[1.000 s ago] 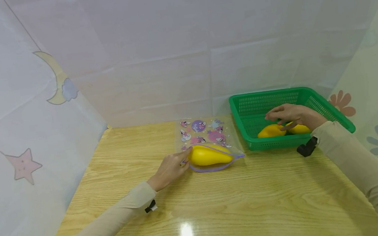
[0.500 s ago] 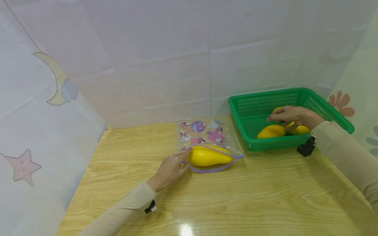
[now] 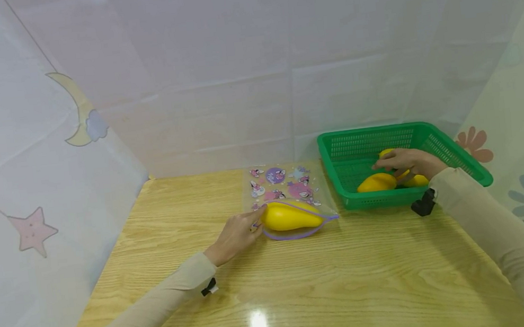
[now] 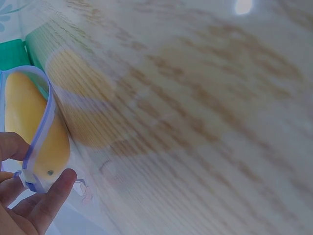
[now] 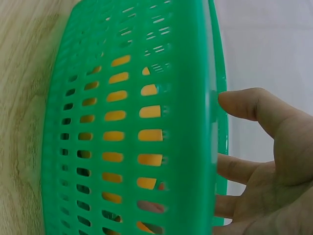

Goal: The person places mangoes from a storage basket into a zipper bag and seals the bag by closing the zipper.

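Observation:
A clear zip bag (image 3: pixel 322 200) with pink and purple prints lies on the table, its purple-edged mouth spread toward me. Inside the mouth rests a yellow mango (image 3: pixel 289 216). My left hand (image 3: pixel 236 235) pinches the left end of the bag's mouth, near a small slider (image 4: pixel 32 183), with one finger stretched along the bag beside the mango. My right hand (image 3: pixel 410 161) reaches over the near rim of a green basket (image 3: pixel 347 202), thumb and fingers spread apart. Under and around it are mangoes: one at the front left (image 3: pixel 376 182), another mango (image 3: pixel 417 180) by the thumb. The basket wall hides some fingertips in the right wrist view.
Another yellow mango (image 3: pixel 385 152) shows behind the right hand, mostly covered by it. The wooden table (image 3: pixel 328 290) meets a pale sheet wall (image 3: pixel 218 109) just behind the bag and basket. Printed side sheets (image 3: pixel 34 230) close in the left and right.
My right hand has sunk slightly and shifted a little right in the basket, so a mango behind it has come into sight. The left hand and bag have stayed put.

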`<state>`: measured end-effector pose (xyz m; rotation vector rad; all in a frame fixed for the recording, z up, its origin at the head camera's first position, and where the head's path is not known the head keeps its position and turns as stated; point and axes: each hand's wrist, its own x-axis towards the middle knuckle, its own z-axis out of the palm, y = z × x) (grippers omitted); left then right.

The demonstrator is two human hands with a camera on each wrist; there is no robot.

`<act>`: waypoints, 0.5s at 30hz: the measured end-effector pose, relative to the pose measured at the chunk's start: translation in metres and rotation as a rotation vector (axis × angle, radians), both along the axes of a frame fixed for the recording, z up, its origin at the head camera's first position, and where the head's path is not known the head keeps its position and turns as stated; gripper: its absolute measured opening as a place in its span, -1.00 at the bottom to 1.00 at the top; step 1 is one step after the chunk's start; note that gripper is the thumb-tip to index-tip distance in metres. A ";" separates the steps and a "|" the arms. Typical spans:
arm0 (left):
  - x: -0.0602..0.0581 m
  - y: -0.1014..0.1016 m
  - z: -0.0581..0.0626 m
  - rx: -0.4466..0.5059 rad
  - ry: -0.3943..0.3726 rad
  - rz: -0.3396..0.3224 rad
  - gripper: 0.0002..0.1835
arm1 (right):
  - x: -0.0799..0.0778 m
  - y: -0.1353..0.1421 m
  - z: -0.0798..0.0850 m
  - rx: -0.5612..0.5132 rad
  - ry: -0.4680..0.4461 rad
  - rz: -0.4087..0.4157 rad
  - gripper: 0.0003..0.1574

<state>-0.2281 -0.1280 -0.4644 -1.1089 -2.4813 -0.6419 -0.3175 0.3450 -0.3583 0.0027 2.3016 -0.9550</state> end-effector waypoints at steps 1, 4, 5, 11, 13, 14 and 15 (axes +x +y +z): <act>0.000 0.000 0.000 -0.002 -0.005 0.002 -0.41 | 0.000 0.000 0.000 0.006 0.002 -0.003 0.17; 0.000 0.000 0.000 -0.012 -0.016 0.011 -0.42 | -0.001 0.001 -0.001 0.007 0.004 -0.008 0.16; 0.000 0.000 0.000 -0.015 -0.017 0.012 -0.42 | -0.001 0.001 -0.001 0.009 0.004 -0.010 0.16; 0.000 -0.001 0.000 -0.004 -0.002 -0.008 -0.41 | -0.001 0.001 -0.003 0.008 -0.007 0.015 0.08; 0.000 -0.001 -0.001 0.002 0.004 -0.014 -0.41 | -0.001 0.001 -0.004 -0.002 -0.012 0.018 0.09; 0.000 -0.001 -0.001 0.003 0.006 -0.013 -0.40 | -0.001 0.001 -0.004 -0.007 -0.013 0.018 0.08; 0.000 -0.001 -0.001 0.003 0.008 -0.010 -0.40 | -0.001 0.001 -0.004 -0.014 -0.015 0.018 0.08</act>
